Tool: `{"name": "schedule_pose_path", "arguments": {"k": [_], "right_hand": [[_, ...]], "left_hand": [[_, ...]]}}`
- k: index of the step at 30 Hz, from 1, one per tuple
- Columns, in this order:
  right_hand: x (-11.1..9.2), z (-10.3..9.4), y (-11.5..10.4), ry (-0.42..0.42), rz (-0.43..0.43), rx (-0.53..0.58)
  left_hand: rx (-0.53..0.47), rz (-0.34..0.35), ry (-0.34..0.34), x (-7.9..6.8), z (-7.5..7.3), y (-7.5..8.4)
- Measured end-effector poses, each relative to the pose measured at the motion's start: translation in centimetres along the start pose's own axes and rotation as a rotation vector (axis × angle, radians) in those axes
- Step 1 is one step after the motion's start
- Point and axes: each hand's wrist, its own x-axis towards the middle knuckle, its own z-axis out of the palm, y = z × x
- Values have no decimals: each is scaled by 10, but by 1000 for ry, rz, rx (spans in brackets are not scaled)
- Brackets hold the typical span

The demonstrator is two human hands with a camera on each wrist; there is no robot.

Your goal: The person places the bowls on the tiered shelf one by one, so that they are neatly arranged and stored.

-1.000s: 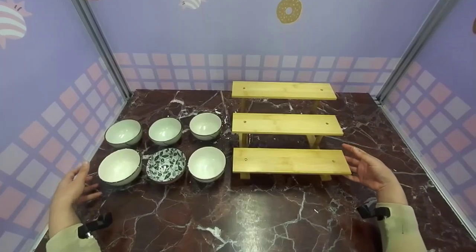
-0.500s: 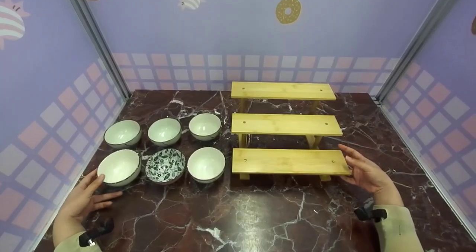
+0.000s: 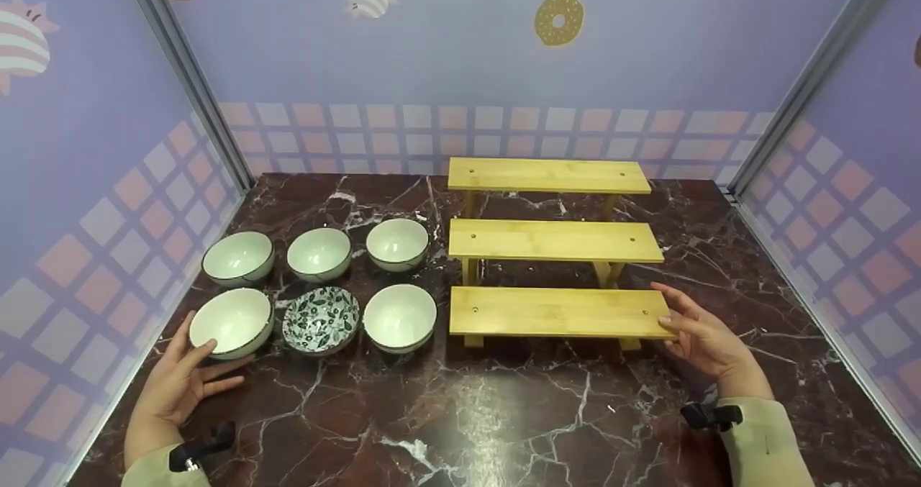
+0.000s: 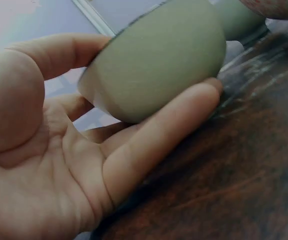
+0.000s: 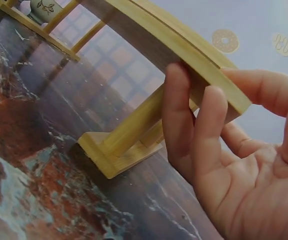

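At the front left of the bowl group, my left hand holds a white bowl with a dark rim. The thumb lies at its rim and the other fingers reach under its side, as the left wrist view shows on the bowl's pale outer wall. My right hand grips the right end of the lowest plank of a three-tier wooden shelf stand. In the right wrist view its thumb is on top of the plank and some fingers are beneath.
Beside the held bowl stands a bowl with a dark leaf pattern, then a white bowl. Behind them are three more pale bowls, one of them at the left. Patterned walls close in the dark marble tabletop at the back and sides.
My left hand has moved right and forward to the front-left bowl and taken hold of its edge. My right hand has shifted left and closed on the lowest plank's end. Bowls and stand look unmoved.
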Motion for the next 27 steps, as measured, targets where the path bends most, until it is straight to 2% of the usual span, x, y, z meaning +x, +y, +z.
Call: {"name": "schedule_pose_path", "arguments": {"k": [16, 27], "right_hand": [[2, 0, 4, -45, -51, 152], [2, 0, 6, -25, -47, 121]], "left_hand": [[-111, 28, -9, 0, 0, -1], [-127, 49, -3, -1, -1, -3]]}}
